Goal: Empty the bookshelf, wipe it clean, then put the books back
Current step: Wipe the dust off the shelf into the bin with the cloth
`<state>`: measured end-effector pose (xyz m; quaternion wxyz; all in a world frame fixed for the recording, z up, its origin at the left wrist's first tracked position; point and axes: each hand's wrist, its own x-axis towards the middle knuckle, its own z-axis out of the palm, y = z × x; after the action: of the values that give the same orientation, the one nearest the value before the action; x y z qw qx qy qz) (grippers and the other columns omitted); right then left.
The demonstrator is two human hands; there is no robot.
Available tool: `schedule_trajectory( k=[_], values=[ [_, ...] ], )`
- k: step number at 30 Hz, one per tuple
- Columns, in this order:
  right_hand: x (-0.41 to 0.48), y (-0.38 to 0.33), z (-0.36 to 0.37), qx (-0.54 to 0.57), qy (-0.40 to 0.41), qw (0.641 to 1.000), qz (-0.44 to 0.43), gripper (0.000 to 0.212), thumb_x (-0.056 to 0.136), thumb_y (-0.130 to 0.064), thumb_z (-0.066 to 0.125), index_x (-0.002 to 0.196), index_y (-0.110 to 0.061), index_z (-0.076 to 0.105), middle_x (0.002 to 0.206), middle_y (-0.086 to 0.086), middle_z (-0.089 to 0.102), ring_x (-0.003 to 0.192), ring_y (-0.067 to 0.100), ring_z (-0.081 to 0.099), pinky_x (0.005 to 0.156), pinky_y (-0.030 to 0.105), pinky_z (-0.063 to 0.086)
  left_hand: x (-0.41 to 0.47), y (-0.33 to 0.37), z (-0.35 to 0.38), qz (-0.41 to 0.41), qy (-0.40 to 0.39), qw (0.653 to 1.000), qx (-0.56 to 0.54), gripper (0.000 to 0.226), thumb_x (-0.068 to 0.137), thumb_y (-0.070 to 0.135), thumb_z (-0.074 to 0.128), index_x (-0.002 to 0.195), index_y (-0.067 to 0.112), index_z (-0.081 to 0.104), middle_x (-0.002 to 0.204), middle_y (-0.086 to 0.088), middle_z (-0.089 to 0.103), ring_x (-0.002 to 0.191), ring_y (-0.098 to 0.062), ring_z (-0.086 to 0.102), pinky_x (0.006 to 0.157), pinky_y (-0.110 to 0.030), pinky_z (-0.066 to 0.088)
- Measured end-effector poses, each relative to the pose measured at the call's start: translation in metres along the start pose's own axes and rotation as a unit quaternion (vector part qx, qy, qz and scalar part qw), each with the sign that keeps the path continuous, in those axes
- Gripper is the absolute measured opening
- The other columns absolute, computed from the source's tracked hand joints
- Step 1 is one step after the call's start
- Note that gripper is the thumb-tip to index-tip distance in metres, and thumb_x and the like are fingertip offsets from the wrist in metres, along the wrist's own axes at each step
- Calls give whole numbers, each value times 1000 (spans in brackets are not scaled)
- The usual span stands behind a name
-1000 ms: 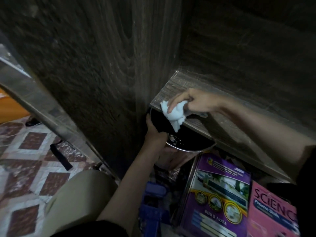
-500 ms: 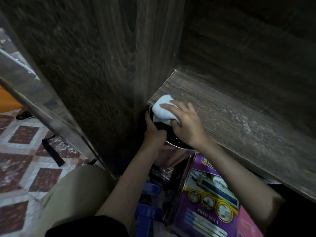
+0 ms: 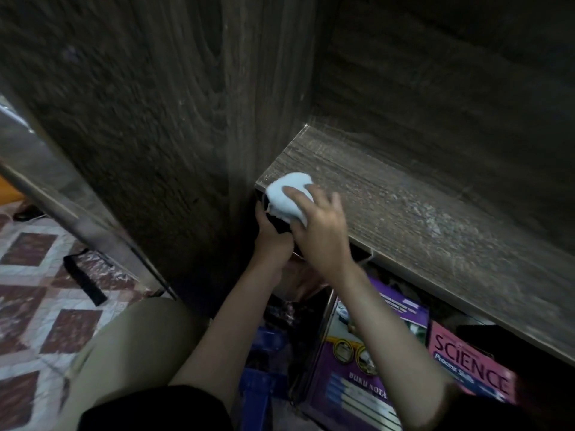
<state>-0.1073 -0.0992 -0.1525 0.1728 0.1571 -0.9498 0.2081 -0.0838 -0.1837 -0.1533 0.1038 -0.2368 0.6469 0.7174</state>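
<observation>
A dark wooden shelf board (image 3: 420,219) runs from centre to lower right, bare and streaked with dust. My right hand (image 3: 317,231) grips a crumpled white cloth (image 3: 287,195) at the board's front left corner. Just below that corner my left hand (image 3: 269,231) holds the rim of a dark round container (image 3: 280,227), mostly hidden by both hands. Below the shelf stand a purple book (image 3: 357,368) and a pink science book (image 3: 469,365).
The bookshelf's tall side panel (image 3: 155,119) rises at left. A blue plastic object (image 3: 261,377) sits under my arms. Patterned floor tiles (image 3: 34,293) with a black strap (image 3: 82,279) lie at lower left. My knee (image 3: 124,353) is bent beside the shelf.
My right hand drew the cloth from further along the board's front edge to its left front corner, and my arm now comes from below instead of from the right. The left hand stayed on the container.
</observation>
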Motion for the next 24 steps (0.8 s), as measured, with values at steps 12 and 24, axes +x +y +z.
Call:
schedule_trajectory(
  k=[12, 24],
  values=[
    [63, 4, 5, -81, -135, 985, -70, 51, 83, -13, 53, 133, -23, 50, 138, 7, 47, 118, 36, 41, 98, 47, 38, 1, 0, -5, 11, -6, 1000, -6, 98, 72, 14, 58, 149, 40, 3, 139, -10, 46, 116, -31, 55, 95, -50, 48],
    [70, 20, -49, 4, -161, 985, -57, 49, 79, -7, 60, 125, -24, 61, 126, 11, 56, 116, 29, 49, 96, 35, 38, -5, 2, -12, -16, -18, 999, -29, 94, 81, -6, 44, 147, 44, 1, 130, 6, 40, 110, -32, 57, 88, -54, 51]
  ],
)
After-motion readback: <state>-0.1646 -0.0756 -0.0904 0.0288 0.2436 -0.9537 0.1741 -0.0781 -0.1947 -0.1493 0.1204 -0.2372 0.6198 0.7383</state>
